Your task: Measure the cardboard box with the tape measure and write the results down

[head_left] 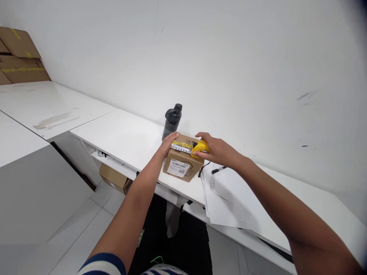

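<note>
A small cardboard box with a white printed label and black handwriting on its front sits on the white table. Across its top lies the yellow-and-white blade of a tape measure, its printed numbers facing up. My right hand is closed around the yellow tape measure case at the box's right edge. At the left edge, my left hand grips the box close to the blade's end; its thumb is hidden. A dark shaker bottle stands just behind the left hand.
White paper sheets lie right of the box, with a black pen on them. The white wall rises behind the table. Another cardboard box is below the tabletop, and stacked cartons stand far left.
</note>
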A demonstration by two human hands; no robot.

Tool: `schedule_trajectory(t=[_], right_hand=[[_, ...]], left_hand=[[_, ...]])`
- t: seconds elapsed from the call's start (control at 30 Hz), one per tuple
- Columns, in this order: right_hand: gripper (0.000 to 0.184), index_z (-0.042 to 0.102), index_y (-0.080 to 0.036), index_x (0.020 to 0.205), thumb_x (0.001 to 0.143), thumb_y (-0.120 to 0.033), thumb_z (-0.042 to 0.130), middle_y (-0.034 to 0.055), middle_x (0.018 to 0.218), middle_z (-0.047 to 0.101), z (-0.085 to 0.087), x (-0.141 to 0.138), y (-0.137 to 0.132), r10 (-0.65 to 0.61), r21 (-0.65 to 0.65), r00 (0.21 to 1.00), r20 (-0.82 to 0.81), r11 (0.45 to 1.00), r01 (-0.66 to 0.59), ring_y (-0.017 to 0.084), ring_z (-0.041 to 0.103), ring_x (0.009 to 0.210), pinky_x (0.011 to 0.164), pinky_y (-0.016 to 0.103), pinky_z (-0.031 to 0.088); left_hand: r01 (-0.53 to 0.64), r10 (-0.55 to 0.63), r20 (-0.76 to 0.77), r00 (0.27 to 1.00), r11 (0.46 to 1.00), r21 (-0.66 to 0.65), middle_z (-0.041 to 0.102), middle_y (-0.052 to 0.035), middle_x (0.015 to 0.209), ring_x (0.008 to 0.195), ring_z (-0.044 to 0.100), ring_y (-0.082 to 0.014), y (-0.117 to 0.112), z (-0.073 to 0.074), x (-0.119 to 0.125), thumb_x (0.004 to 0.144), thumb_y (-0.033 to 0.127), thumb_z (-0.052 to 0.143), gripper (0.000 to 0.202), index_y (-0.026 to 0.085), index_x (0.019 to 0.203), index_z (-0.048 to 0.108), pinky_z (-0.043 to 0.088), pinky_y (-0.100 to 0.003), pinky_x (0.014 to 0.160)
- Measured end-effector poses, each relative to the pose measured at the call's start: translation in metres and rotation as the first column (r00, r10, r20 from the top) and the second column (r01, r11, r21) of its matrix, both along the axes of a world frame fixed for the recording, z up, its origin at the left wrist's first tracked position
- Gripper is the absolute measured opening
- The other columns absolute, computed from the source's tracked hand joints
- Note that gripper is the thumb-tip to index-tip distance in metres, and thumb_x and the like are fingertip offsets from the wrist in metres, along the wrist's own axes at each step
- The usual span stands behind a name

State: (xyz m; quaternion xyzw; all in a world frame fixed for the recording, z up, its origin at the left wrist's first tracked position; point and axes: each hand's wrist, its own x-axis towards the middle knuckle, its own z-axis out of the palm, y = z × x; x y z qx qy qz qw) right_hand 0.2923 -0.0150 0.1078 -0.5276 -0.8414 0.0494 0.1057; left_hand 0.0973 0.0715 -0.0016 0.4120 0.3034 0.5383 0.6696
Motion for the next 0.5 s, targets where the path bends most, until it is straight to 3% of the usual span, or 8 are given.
schedule_trajectory(t=[0.13, 0.3, 0.5], right_hand=[[0.057, 0.043, -0.025, 0.133, 0.086, -0.054, 0.056, 0.0098, 0.108, 0.070, 0.000, 0.009, -0.004, -0.017, -0.014, 1.000, 0.005, 1.000, 0.017, 0.025, 0.067, 0.079, 0.062, 0.032, 0.049], [0.057, 0.045, -0.026, 0.130, 0.084, -0.058, 0.056, 0.0093, 0.106, 0.071, -0.001, 0.021, -0.011, -0.051, 0.005, 0.999, -0.005, 0.999, 0.051, 0.024, 0.067, 0.073, 0.059, 0.032, 0.049], [0.060, 0.045, -0.026, 0.131, 0.082, -0.058, 0.059, 0.0071, 0.095, 0.072, -0.006, 0.039, -0.023, -0.102, 0.038, 0.995, -0.002, 0.994, 0.102, 0.024, 0.067, 0.068, 0.056, 0.031, 0.048]], left_hand=[[-0.021, 0.021, -0.010, 1.000, 0.999, -0.030, 0.068, -0.0074, 0.111, 0.098, 0.064, -0.0241, 0.005, -0.002, 0.001, 0.069, 0.045, 0.079, 0.053, 0.021, 0.115, 0.066, 0.049, -0.037, 0.087], [0.006, -0.006, 0.009, 1.000, 1.000, -0.006, 0.069, -0.0073, 0.101, 0.093, 0.065, -0.0228, 0.016, -0.011, 0.004, 0.068, 0.045, 0.078, 0.057, 0.017, 0.116, 0.065, 0.048, -0.037, 0.088], [-0.043, 0.044, -0.028, 0.999, 0.998, 0.041, 0.068, -0.0096, 0.118, 0.106, 0.063, -0.0257, 0.019, -0.015, 0.003, 0.069, 0.045, 0.078, 0.052, 0.017, 0.112, 0.068, 0.046, -0.036, 0.093]])
